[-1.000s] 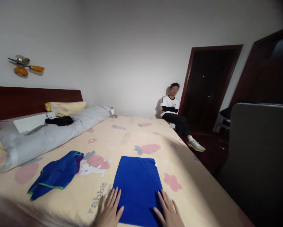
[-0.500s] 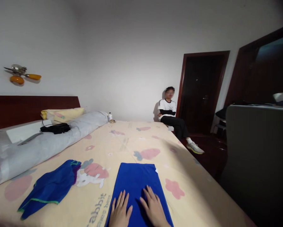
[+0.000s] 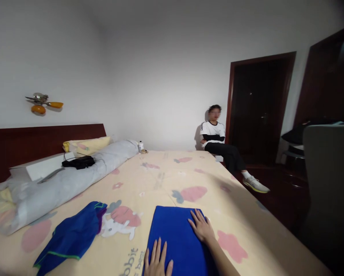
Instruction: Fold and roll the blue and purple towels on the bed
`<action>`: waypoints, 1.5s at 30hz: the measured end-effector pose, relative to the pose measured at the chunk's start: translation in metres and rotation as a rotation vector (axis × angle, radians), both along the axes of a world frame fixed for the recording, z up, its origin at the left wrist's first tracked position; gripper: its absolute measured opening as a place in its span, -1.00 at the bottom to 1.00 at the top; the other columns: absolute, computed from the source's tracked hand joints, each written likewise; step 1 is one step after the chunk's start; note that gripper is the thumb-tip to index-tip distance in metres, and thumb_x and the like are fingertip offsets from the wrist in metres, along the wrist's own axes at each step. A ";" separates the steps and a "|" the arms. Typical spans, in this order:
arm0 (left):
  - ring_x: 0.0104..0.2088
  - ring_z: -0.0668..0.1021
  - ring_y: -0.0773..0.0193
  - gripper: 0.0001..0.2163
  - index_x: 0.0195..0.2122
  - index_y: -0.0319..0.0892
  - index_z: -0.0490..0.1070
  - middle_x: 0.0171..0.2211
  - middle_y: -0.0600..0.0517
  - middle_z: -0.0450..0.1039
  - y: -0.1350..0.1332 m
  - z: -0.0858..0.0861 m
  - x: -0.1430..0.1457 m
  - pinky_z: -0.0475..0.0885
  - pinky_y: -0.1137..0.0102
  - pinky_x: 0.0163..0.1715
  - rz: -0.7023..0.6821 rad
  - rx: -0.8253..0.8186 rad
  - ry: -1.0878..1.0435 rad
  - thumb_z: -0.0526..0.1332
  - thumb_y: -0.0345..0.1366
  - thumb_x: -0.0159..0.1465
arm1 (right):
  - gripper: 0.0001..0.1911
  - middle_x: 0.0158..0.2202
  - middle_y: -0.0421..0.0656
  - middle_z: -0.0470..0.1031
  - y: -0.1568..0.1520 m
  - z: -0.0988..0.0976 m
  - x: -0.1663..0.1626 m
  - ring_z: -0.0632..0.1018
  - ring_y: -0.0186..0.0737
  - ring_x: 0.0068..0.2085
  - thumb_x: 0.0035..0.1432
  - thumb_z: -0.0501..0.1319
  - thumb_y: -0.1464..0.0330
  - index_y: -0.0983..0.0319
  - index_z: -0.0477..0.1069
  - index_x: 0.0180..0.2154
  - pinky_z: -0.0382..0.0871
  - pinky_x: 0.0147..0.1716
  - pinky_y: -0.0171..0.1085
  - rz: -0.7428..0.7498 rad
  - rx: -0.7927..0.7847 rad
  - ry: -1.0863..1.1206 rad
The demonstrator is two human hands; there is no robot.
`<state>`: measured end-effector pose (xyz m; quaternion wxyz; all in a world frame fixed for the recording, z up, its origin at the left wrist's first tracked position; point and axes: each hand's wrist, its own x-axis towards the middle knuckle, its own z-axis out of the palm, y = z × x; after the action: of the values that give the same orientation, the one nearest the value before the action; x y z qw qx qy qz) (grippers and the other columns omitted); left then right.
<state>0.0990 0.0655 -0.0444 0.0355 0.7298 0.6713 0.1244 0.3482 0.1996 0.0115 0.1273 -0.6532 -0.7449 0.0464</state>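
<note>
The left hand (image 3: 157, 263) lies open, fingers spread, on the near left part of the blue cloth (image 3: 176, 237), a flat rectangle on the bed (image 3: 160, 191). Well to its left lies a rumpled green-edged cloth (image 3: 72, 237). The right hand (image 3: 202, 229), also open, rests on the blue cloth's far right corner. Beyond are a grey roll (image 3: 82, 189), a bottle (image 3: 140, 147) and a seated person (image 3: 213, 134) beside a door (image 3: 256, 115).

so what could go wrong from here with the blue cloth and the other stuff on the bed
The right hand lies flat near the far right corner of the flat blue cloth; a sideways push might ruck or skew it.
The left hand rests on its left side, so uneven pressure could twist it.
The black item atop the grey bedding roll might slide if jostled.
</note>
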 end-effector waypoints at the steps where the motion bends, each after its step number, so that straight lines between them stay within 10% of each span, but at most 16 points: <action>1: 0.35 0.10 0.03 -0.49 0.32 0.12 -0.09 0.36 0.09 -0.11 -0.002 0.003 0.001 0.09 -0.06 0.28 -0.002 0.007 0.000 -0.10 0.01 0.37 | -0.35 0.37 -0.06 0.02 0.001 0.000 0.001 0.07 -0.09 0.37 0.30 -0.14 0.02 0.17 0.09 0.29 -0.07 0.32 0.04 -0.001 0.015 -0.007; 7: 0.35 0.11 0.06 -0.51 0.33 0.11 -0.09 0.37 0.09 -0.11 -0.017 0.024 0.008 0.07 -0.04 0.29 0.023 0.044 0.021 -0.09 -0.05 0.39 | -0.32 0.38 0.05 -0.08 -0.029 0.007 -0.022 -0.05 -0.02 0.39 0.32 -0.16 0.07 0.37 0.06 0.30 -0.29 0.35 0.03 -0.007 0.148 -0.047; 14: 0.36 0.08 0.06 -0.52 0.35 0.01 -0.09 0.38 0.03 -0.08 -0.013 0.032 0.044 0.08 -0.01 0.29 -0.072 0.080 0.089 -0.12 -0.23 0.40 | -0.43 0.37 -0.17 -0.03 -0.131 -0.020 -0.072 0.05 -0.13 0.37 0.32 -0.12 0.22 0.14 0.01 0.32 0.03 0.32 -0.06 0.258 0.012 0.083; 27: 0.33 0.15 0.07 -0.50 0.31 0.23 -0.05 0.35 0.17 -0.04 -0.071 0.040 -0.062 0.10 0.02 0.28 -0.143 -0.135 0.089 0.00 -0.13 0.35 | -0.25 0.36 -0.15 0.02 -0.148 -0.020 0.048 0.07 0.02 0.36 0.19 -0.10 -0.15 0.06 0.10 0.29 -0.05 0.31 0.16 0.048 -0.010 0.100; 34: 0.38 0.00 0.24 -0.45 0.38 -0.13 -0.14 0.40 0.06 -0.18 0.022 0.089 0.009 0.02 0.14 0.32 -0.131 0.024 0.064 -0.17 -0.32 0.35 | -0.30 0.40 -0.11 -0.11 -0.074 0.025 -0.017 -0.07 -0.16 0.40 0.30 -0.22 -0.02 0.18 -0.05 0.34 -0.09 0.34 -0.03 0.220 -0.076 0.159; 39: 0.38 0.00 0.25 -0.47 0.37 -0.14 -0.05 0.40 0.04 -0.12 0.095 0.074 0.041 0.01 0.17 0.32 -0.138 -0.042 0.052 -0.18 -0.23 0.37 | -0.38 0.39 -0.17 -0.02 -0.033 0.019 -0.058 0.01 -0.23 0.38 0.32 -0.19 0.06 0.13 0.05 0.31 -0.07 0.33 -0.11 0.266 -0.083 0.100; 45: 0.38 0.01 0.13 -0.46 0.36 -0.06 -0.02 0.40 0.01 -0.10 0.116 0.065 0.003 -0.02 0.00 0.30 -0.010 -0.048 0.081 -0.21 -0.06 0.39 | -0.30 0.40 -0.06 -0.09 -0.007 0.003 -0.014 -0.05 -0.09 0.40 0.29 -0.22 -0.01 0.18 0.00 0.33 -0.20 0.33 0.06 -0.005 -0.087 0.042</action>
<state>0.1025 0.1818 0.0208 0.0265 0.7365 0.6714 0.0784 0.3345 0.1927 0.0148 0.1144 -0.6588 -0.7378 0.0921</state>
